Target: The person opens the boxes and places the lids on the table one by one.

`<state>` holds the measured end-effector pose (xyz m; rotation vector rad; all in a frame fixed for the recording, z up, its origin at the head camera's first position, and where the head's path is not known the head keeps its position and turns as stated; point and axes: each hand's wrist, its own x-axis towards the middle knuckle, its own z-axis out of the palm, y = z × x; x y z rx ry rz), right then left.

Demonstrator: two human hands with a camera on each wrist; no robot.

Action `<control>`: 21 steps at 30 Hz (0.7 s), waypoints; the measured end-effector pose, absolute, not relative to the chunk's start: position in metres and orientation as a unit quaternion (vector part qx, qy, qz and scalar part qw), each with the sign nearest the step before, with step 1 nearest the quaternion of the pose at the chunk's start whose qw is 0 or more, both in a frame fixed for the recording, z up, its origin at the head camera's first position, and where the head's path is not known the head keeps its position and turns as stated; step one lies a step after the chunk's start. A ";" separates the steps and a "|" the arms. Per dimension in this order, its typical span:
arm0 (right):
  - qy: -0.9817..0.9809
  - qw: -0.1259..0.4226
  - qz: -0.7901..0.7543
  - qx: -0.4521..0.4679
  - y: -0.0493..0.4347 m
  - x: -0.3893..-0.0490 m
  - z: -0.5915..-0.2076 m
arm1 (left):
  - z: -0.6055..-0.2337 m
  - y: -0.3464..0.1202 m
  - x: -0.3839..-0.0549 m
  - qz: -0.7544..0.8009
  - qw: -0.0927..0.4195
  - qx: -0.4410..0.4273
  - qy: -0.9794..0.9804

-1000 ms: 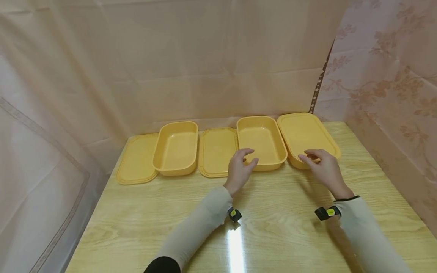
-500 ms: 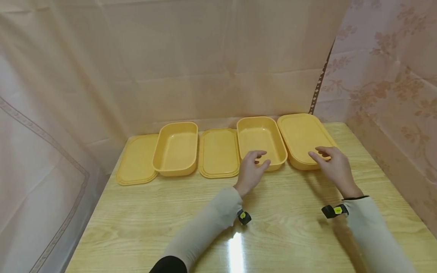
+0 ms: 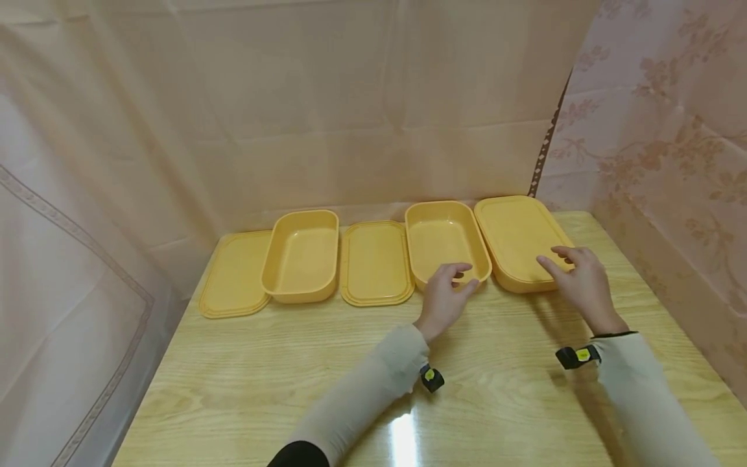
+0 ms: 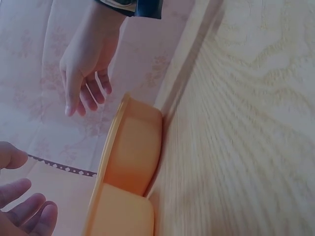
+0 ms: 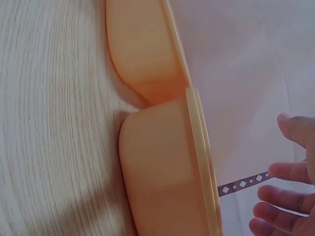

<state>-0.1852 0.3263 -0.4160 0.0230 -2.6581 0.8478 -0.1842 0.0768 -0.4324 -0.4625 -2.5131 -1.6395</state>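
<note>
My left hand [image 3: 445,301] hovers over the near edge of an uncovered yellow box [image 3: 446,240], its fingers loosely bent and holding nothing. Above the near right corner of a lidded yellow box [image 3: 519,240] is my right hand [image 3: 583,285], thumb and fingers apart with nothing between them. In the right wrist view a gap shows between the right fingers and the lid's edge [image 5: 202,147]. The left wrist view has the left fingers [image 4: 24,206] apart from the boxes too.
Further left along the table's [image 3: 251,383] back edge lie a flat yellow lid [image 3: 376,263], another uncovered box [image 3: 300,256] and a second flat lid [image 3: 236,272]. A beige curtain [image 3: 327,110] hangs behind, and a floral cloth [image 3: 671,162] at the right.
Both hands have shifted to the right, the left one from beside the middle lid to over the uncovered box. The boxes and lids stay in place.
</note>
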 end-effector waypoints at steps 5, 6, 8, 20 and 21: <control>-0.940 0.166 0.299 -0.003 0.330 -0.185 -0.416 | -0.434 0.083 -0.182 -0.543 0.049 -0.156 -0.824; -0.940 0.165 0.300 -0.005 0.331 -0.185 -0.416 | -0.435 0.084 -0.182 -0.543 0.050 -0.157 -0.824; -0.940 0.162 0.299 -0.009 0.332 -0.184 -0.415 | -0.436 0.087 -0.182 -0.545 0.047 -0.156 -0.822; -0.940 0.175 0.291 -0.027 0.346 -0.187 -0.423 | -0.444 0.101 -0.176 -0.544 0.022 -0.159 -0.824; -0.940 0.175 0.291 -0.030 0.347 -0.187 -0.424 | -0.444 0.102 -0.176 -0.545 0.021 -0.161 -0.823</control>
